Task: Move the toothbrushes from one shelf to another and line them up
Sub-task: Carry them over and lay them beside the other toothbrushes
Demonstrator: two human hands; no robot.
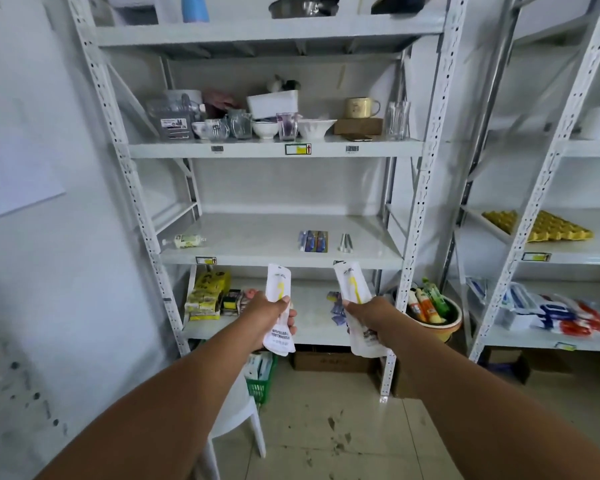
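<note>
I hold one wrapped disposable toothbrush in each hand, both in white sachets with a yellow brush showing through. My left hand grips the left toothbrush upright. My right hand grips the right toothbrush, tilted slightly left. Both packets hang in front of the lower shelf and just below the front edge of the middle shelf. On the middle shelf lie a blue packet, a small silver item and a pale tube.
Yellow packs and purple sachets lie on the lower shelf. A bowl of tubes stands right of the rack post. Cups and bowls fill the upper shelf. A white chair and green basket sit on the floor below.
</note>
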